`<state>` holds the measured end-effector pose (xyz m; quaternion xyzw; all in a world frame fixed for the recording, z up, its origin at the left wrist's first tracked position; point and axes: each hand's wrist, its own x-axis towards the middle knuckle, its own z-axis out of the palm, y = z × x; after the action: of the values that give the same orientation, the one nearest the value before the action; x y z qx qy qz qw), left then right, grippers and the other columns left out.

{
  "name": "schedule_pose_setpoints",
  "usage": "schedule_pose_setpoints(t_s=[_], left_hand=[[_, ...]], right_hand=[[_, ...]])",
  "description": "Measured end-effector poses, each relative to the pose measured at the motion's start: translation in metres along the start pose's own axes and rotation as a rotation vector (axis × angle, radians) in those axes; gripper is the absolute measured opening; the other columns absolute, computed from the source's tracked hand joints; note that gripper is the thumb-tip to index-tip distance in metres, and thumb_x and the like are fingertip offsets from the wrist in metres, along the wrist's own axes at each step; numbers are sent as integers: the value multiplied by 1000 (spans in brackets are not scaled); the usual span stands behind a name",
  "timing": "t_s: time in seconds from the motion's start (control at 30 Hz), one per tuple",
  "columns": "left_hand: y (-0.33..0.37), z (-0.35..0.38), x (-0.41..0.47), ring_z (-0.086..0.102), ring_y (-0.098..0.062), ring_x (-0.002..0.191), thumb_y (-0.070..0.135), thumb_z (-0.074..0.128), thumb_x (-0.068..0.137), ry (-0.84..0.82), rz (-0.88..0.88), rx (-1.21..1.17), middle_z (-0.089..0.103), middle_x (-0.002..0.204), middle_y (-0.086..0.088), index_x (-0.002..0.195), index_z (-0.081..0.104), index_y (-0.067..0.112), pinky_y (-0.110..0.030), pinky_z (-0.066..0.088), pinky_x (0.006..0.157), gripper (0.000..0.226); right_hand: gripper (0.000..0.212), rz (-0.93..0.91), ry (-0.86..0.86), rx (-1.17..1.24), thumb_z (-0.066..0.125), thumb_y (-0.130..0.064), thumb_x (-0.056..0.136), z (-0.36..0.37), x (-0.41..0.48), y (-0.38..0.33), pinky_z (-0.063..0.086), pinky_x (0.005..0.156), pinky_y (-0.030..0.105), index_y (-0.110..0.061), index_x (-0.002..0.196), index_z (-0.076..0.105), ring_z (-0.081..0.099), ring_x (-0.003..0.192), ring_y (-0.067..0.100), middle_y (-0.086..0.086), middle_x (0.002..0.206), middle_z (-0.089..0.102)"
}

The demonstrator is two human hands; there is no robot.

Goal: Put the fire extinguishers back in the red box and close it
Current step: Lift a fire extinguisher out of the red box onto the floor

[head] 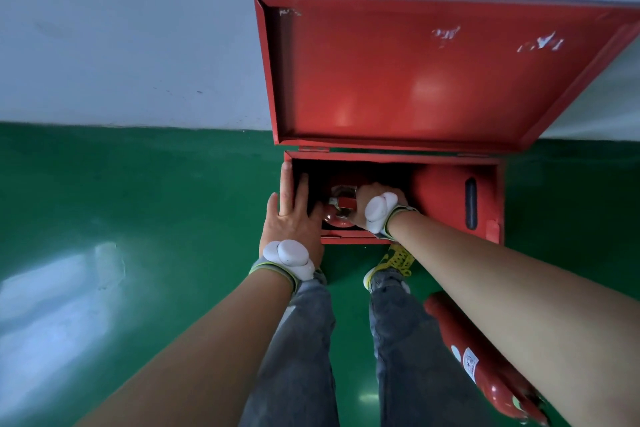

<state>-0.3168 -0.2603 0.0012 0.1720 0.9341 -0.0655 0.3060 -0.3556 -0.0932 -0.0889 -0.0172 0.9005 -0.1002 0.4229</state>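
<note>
Red box (pixel 493 205) mouth is open to us from above; lid (pixel 398 80) is swung back against the wall (pixel 121 28), out of the way. Left half is taken by an extinguisher (pixel 341 199) plus our right hand (pixel 372 206) on its valve, and our left hand (pixel 291 215) covers the left rim. Right half is filled by a red bulk (pixel 440 194). A second extinguisher (pixel 485 364) lies on the floor (pixel 138 218) by our right leg.

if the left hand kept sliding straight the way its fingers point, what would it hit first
Probably the back wall of the red box: the left hand rests on the box's left edge, fingers pointing toward the raised lid and its hinge. Depth is unclear.
</note>
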Motion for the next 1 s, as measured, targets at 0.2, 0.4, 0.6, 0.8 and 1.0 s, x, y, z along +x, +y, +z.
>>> schedule_pose_setpoints(t_s=[0.2, 0.4, 0.6, 0.8, 1.0], left_hand=[[4, -6, -2, -27, -50, 137, 32, 44, 86, 1, -19, -13, -4, 159, -18, 147, 30, 27, -49, 12, 114, 63], [17, -12, -13, -20, -41, 143, 32, 39, 91, -87, 55, 84, -7, 159, -23, 153, 19, 20, -57, -10, 113, 66], [46, -32, -24, -11, -36, 146, 34, 40, 94, -166, 247, 161, 2, 160, -19, 155, 3, 16, -56, -16, 111, 74], [69, -44, -27, -1, -35, 147, 27, 43, 94, -129, 315, 243, 9, 160, -18, 155, 0, 18, -54, -9, 114, 75], [135, -21, -48, 6, -37, 146, 20, 41, 94, -144, 398, 402, 17, 157, -22, 153, 10, 17, -54, -7, 114, 67]], right_hand=[[41, 62, -35, 68, 64, -44, 81, -6, -24, -11, 40, 71, 33, -12, 107, 63, 63, 98, 33, 12, 105, 66], [53, 45, 91, 108, 57, -26, 85, -6, -87, -24, 39, 100, 37, -16, 136, 45, 38, 132, 29, 4, 144, 44], [62, 205, 73, 305, 53, -26, 89, 3, -149, 3, 35, 109, 36, -18, 147, 30, 26, 141, 23, 2, 156, 29], [65, 326, 144, 452, 53, -27, 90, 32, -197, 36, 41, 106, 36, -22, 149, 26, 30, 140, 21, -2, 157, 27], [61, 421, 141, 573, 53, -27, 91, 90, -241, 82, 46, 102, 37, -22, 147, 29, 39, 135, 25, 1, 154, 34]])
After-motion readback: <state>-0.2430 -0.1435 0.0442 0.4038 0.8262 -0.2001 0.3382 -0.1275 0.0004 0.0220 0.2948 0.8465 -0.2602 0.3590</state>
